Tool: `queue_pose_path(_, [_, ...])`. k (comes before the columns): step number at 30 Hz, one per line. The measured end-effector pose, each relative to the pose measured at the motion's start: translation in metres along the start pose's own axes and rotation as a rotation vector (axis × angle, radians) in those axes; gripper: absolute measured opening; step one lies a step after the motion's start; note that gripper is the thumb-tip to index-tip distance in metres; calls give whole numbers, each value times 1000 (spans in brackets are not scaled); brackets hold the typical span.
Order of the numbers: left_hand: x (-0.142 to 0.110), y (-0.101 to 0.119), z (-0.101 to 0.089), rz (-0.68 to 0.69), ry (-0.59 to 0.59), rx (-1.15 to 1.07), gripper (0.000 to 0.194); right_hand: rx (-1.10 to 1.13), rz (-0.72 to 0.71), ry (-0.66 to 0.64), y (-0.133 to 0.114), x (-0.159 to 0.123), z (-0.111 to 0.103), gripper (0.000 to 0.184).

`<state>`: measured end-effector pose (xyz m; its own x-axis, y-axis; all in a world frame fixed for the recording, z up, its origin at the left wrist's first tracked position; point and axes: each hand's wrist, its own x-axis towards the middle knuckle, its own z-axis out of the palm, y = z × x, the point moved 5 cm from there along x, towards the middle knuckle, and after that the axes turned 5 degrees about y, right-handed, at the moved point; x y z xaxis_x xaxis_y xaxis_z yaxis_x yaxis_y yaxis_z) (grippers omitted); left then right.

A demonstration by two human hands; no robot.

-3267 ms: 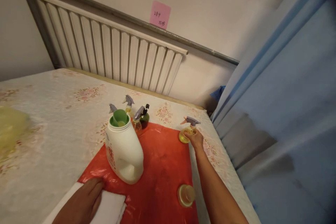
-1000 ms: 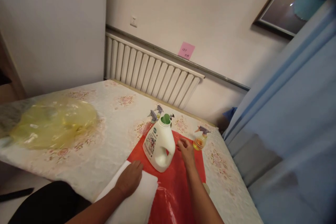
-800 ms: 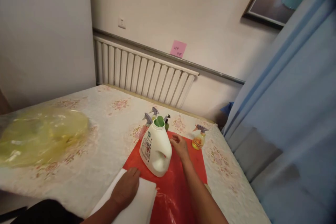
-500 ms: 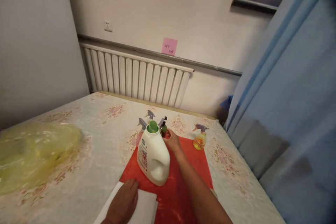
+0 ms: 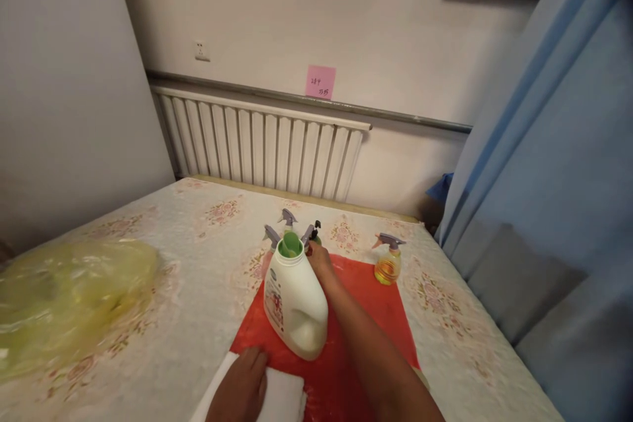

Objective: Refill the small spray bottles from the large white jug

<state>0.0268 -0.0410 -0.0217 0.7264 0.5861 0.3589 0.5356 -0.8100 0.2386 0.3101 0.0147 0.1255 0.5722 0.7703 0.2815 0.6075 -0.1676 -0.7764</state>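
Note:
My left hand [image 5: 242,384] rests on a folded white towel [image 5: 283,395], its fingers curled together over the towel's upper part. Beyond it stands a large white detergent jug [image 5: 299,306] with an open green-lined mouth, on a red cloth [image 5: 380,303]. My right hand [image 5: 321,260] reaches past the jug's right side, close to the grey spray trigger [image 5: 308,235] of a bottle behind it. The jug hides its fingertips and most of that bottle. A dark pump top [image 5: 316,229] and further grey spray heads, one at the left [image 5: 271,235] and one at the back [image 5: 287,216], show there too.
A spray bottle [image 5: 388,268] with yellow liquid stands at the cloth's right edge. Crumpled yellow plastic [image 5: 84,297] lies at the left of the flowered tablecloth [image 5: 198,316]. A radiator [image 5: 262,145] lines the wall; a blue curtain [image 5: 554,211] hangs at the right.
My right hand has drawn in nearer the bottle behind the jug, and its fingers are now more hidden. The whole view has shifted slightly; my left hand stays on the towel.

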Motion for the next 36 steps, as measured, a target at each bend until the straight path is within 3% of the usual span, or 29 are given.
queue_pose_path(5, [4,6,-9,-30,-45,-47,25,-34,43,31,-1,-8,-3,21])
queue_pose_path(10, [4,8,-10,-16,-28,-49,27,-24,45,108,0,-22,-20,21])
queue_pose_path(15, [4,8,-10,10,32,-67,24,-38,57,185,4,-23,-54,24])
queue_pose_path(19, [7,11,-14,7,12,-73,24,-74,33,242,7,-32,-89,22])
queue_pose_path(28, [11,14,-19,9,-38,-61,25,-140,40,306,9,-85,-155,24])
queue_pose_path(36, [11,18,-23,25,-36,-75,25,-85,67,273,-2,-150,-182,29])
